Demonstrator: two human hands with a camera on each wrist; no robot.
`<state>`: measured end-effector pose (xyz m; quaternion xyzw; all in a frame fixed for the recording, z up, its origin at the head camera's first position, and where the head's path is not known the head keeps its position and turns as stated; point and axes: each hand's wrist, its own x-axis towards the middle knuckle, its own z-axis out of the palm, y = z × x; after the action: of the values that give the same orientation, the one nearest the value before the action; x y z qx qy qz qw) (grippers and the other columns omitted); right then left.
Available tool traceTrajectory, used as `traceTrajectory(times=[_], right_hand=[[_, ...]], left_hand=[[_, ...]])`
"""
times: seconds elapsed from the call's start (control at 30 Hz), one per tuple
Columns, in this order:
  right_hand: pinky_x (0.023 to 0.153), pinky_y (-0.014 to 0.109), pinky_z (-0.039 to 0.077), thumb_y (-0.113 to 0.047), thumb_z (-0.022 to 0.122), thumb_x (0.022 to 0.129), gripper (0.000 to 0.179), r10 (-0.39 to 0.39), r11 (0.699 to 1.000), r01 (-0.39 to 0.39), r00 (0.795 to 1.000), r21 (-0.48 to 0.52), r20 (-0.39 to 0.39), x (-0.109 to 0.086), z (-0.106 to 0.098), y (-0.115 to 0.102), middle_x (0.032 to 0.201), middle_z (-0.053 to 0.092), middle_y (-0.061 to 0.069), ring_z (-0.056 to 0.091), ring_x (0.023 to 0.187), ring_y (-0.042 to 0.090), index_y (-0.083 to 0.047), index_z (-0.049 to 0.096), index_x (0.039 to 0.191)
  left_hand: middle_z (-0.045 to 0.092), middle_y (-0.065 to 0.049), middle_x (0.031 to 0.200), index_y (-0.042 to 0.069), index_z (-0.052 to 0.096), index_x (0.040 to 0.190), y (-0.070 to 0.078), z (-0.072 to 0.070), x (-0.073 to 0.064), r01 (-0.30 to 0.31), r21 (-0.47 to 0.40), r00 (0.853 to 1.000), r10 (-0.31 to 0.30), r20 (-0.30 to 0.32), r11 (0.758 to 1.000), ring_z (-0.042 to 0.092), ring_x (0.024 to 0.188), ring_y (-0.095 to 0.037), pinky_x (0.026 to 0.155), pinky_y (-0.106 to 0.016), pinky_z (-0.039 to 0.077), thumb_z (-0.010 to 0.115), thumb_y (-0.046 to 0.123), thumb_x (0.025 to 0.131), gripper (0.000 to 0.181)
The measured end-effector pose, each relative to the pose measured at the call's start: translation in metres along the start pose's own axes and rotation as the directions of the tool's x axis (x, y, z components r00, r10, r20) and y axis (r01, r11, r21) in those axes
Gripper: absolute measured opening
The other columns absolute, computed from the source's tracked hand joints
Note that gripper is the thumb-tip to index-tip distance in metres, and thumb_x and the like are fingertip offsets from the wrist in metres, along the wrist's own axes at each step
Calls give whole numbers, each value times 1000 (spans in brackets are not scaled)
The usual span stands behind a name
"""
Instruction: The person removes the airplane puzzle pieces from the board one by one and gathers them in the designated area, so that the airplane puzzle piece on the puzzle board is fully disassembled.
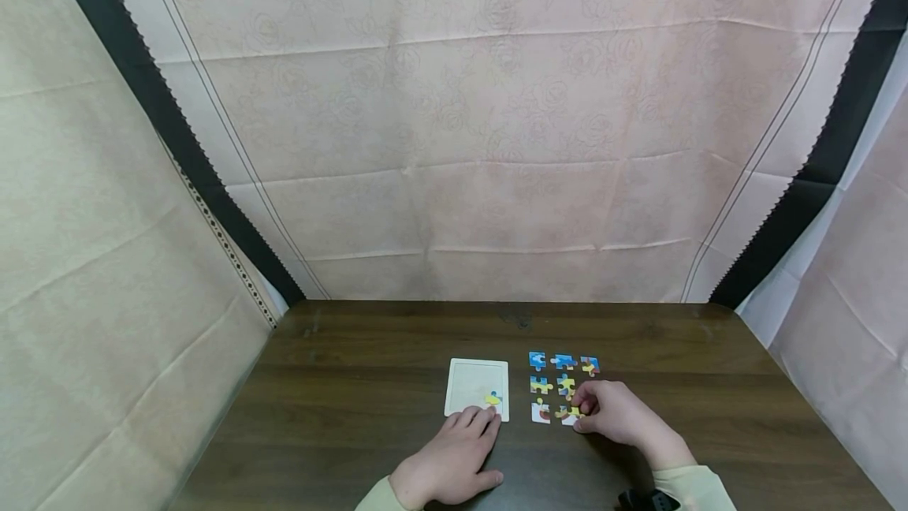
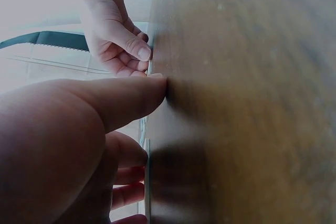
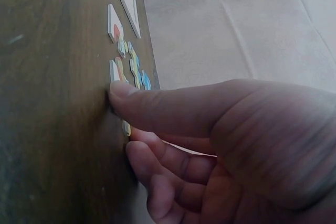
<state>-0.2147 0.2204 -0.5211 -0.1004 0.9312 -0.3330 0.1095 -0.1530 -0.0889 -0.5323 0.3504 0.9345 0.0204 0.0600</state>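
Note:
Colourful jigsaw pieces (image 1: 541, 386) lie in rows on the brown table, to the right of a white puzzle tray (image 1: 477, 378). One yellow and blue piece (image 1: 493, 398) sits in the tray's lower right part. My left hand (image 1: 454, 452) is spread flat, its fingertips on the tray's near edge and its thumb out to the side. At the right end of the rows, my right hand (image 1: 613, 415) pinches a jigsaw piece (image 3: 126, 128) between thumb and curled fingers, mostly hidden by them. The thumb (image 3: 149, 103) also lies against a white-edged piece (image 3: 114, 70).
The dark wooden table (image 1: 340, 385) reaches back to a pale patterned cloth (image 1: 496, 140) hanging behind it. More cloth hangs at both sides, with dark bands along the seams. A black device (image 1: 649, 500) is on the right wrist.

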Motion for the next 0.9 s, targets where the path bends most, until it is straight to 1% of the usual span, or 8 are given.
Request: traceTrajectory(times=[0.13, 0.23, 0.4, 0.53, 0.73, 0.9], right_hand=[[73, 36, 49, -6, 94, 79, 27, 7, 1000, -7, 1000, 2, 0, 0, 0, 1, 83, 62, -1, 56, 78, 18, -11, 72, 95], [72, 36, 49, -6, 94, 79, 27, -1, 1000, 1, 1000, 0, 3, -1, -1, 0, 83, 62, -1, 56, 78, 18, -10, 72, 95], [73, 37, 50, -5, 94, 79, 27, 6, 1000, -6, 1000, 12, 6, -1, -2, -1, 83, 63, -1, 56, 78, 18, -11, 73, 96], [72, 35, 50, -6, 94, 80, 27, -14, 1000, 14, 1000, 9, 2, -2, -4, -1, 83, 63, -2, 56, 78, 17, -10, 72, 96], [65, 30, 46, -13, 91, 85, 23, -84, 996, 84, 996, 9, -2, 0, -4, -2, 82, 62, -3, 55, 74, 16, -10, 73, 100], [60, 30, 48, -18, 86, 92, 20, -177, 984, 176, 984, 14, 18, 5, 3, -15, 81, 62, -4, 56, 71, 15, -8, 75, 105]], left_hand=[[39, -2, 165, 8, 44, 163, 0, 0, 0, -1, 1, 1000, 1, -7, 1000, 37, 147, -21, 114, -43, 41, 59, 59, 105, 78], [39, -2, 165, 8, 44, 163, 0, 0, 0, -2, 2, 1000, 2, -11, 1000, 37, 147, -21, 114, -43, 41, 59, 59, 105, 78], [39, -2, 165, 8, 44, 163, 0, 0, 0, 2, -3, 1000, -2, 1, 1000, 37, 147, -21, 115, -44, 41, 58, 59, 105, 78], [39, -2, 165, 8, 44, 163, 0, -1, 0, 3, -2, 1000, -3, 4, 1000, 37, 147, -21, 115, -43, 40, 58, 59, 105, 78], [40, -2, 165, 8, 45, 163, 1, -3, 0, 3, -1, 1000, -3, 1, 1000, 37, 147, -21, 115, -43, 41, 59, 59, 105, 78], [40, -2, 164, 8, 45, 163, 1, -4, -1, 0, -5, 1000, 0, 3, 1000, 37, 146, -21, 114, -43, 41, 59, 59, 105, 78]])
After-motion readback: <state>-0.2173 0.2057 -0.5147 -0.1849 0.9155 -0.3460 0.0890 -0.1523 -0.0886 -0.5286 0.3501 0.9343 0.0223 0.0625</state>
